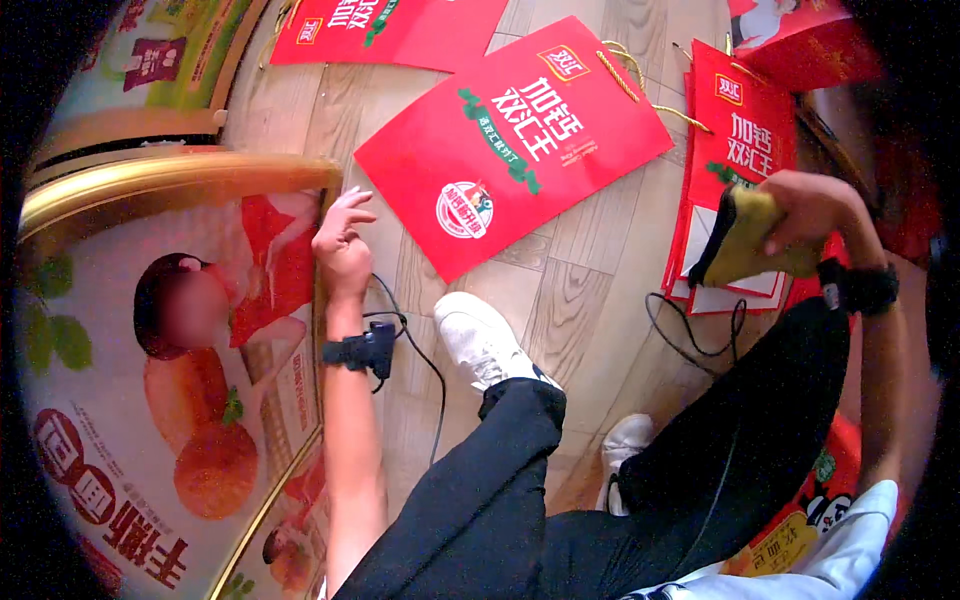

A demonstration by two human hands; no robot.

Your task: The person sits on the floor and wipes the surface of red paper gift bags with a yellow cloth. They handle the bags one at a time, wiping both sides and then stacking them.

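Observation:
At the right, my right hand (814, 214) holds a yellow cloth (757, 232) with a dark edge, over a stack of red paper gift bags (739, 112). My left hand (345, 244) is raised at the left with its fingers apart and bent, holding nothing, beside a gold-framed printed poster panel. Between the hands, a red paper gift bag (517, 142) with gold rope handles lies flat and slanted on the wood-look floor. Another red paper bag (420, 34) lies behind it, cut off by the top edge.
The gold-framed poster panel (277, 375) fills the left side. A second printed panel (161, 60) stands at the upper left. Black cables (442, 390) trail on the floor by both wrists. White shoes (476, 330) stand below the middle bag. Red printed packaging (832, 442) is at the lower right.

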